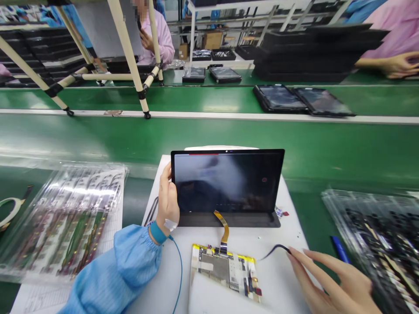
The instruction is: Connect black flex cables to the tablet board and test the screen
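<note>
A black tablet screen panel [227,181] stands upright on a white mat [288,270]. My left hand [167,200] grips its left edge, fingers wrapped round it. A gold flex ribbon [224,229] runs from the panel's lower edge down to an open tablet body with a circuit board [225,270] lying flat in front. My right hand [327,279] reaches in from the lower right, its fingertips pinching the end of a thin dark cable [275,250] on the mat. A blue wrist strap with a cord [178,266] is on my left wrist.
Clear plastic trays of parts lie at left [65,213] and right [376,235]. A blue pen [340,248] lies beside the right tray. Dark tablets [301,100] sit on the green conveyor [209,135]. Other people in pink work across the line; a pipe frame stands at upper left.
</note>
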Action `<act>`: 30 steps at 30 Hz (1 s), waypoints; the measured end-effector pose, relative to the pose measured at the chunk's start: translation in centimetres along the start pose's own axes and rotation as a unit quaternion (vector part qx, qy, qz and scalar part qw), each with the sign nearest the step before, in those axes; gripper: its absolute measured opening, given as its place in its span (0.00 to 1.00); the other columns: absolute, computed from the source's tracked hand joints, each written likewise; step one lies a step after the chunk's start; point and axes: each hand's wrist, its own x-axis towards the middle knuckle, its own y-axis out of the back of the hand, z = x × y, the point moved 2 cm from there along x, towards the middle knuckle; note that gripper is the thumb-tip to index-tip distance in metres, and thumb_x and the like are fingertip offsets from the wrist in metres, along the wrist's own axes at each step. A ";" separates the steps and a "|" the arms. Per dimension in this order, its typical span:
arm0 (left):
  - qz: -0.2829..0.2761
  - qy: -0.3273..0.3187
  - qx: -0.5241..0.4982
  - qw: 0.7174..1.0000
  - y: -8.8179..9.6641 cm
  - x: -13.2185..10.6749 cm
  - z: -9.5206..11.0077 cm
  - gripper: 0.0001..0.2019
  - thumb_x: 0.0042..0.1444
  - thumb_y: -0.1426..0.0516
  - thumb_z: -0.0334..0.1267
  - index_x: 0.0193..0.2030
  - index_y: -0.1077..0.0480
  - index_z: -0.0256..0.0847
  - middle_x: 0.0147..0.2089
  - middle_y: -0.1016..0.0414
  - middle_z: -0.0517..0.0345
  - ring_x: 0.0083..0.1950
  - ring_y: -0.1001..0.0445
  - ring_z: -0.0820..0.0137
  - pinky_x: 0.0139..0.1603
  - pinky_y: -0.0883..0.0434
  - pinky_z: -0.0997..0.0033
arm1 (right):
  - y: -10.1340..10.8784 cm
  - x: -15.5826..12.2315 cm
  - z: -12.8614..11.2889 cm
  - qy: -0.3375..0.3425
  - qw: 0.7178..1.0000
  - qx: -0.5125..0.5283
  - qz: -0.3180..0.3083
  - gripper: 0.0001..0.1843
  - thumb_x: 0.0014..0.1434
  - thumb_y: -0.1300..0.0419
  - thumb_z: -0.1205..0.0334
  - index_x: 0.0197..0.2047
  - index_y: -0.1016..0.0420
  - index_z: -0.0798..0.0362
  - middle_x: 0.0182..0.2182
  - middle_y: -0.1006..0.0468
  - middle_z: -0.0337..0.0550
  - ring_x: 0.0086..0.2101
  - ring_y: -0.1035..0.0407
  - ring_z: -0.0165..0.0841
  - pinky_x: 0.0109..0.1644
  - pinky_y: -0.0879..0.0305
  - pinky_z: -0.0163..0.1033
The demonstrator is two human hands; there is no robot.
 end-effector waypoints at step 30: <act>0.048 0.042 -0.010 0.998 0.2 0.4 -0.9 0.31 0.59 0.57 0.61 0.60 0.41 0.42 0.60 0.38 0.48 0.62 0.40 0.59 0.64 0.45 0.57 | 0.9 2.5 -3.2 0.113 0.988 -0.036 0.104 0.27 0.61 0.43 0.71 0.61 0.40 0.44 0.34 0.30 0.41 0.31 0.33 0.32 0.37 0.34 0.38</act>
